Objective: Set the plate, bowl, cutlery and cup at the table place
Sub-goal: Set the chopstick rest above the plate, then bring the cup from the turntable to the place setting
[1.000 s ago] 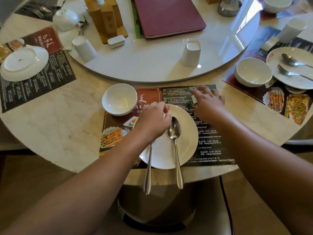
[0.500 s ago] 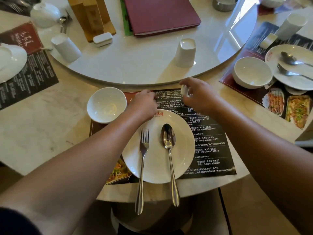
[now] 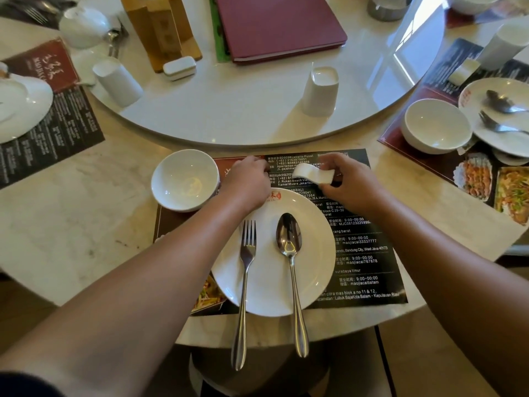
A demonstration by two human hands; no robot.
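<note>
A white plate (image 3: 315,253) lies on the dark paper placemat (image 3: 363,253) at the near table edge. A fork (image 3: 245,282) and a spoon (image 3: 290,262) lie side by side on it, handles sticking out over the table edge. A white bowl (image 3: 184,180) stands left of the plate's far side. My right hand (image 3: 347,181) holds a small white ceramic rest (image 3: 312,173) just above the mat, beyond the plate. My left hand (image 3: 247,184) rests knuckles up at the plate's far rim, fingers curled on the mat. A white cup (image 3: 320,91) stands upside down on the turntable.
A glass turntable (image 3: 257,116) fills the table's middle, with a red menu folder (image 3: 274,24), a wooden holder (image 3: 160,32), another inverted cup (image 3: 117,81) and a small lidded box (image 3: 179,67). Set places lie at right (image 3: 435,126) and left (image 3: 25,110).
My left hand has let go of the fork and moved up to the plate's far rim. My right hand has picked up the small white rest and lifted it off the mat.
</note>
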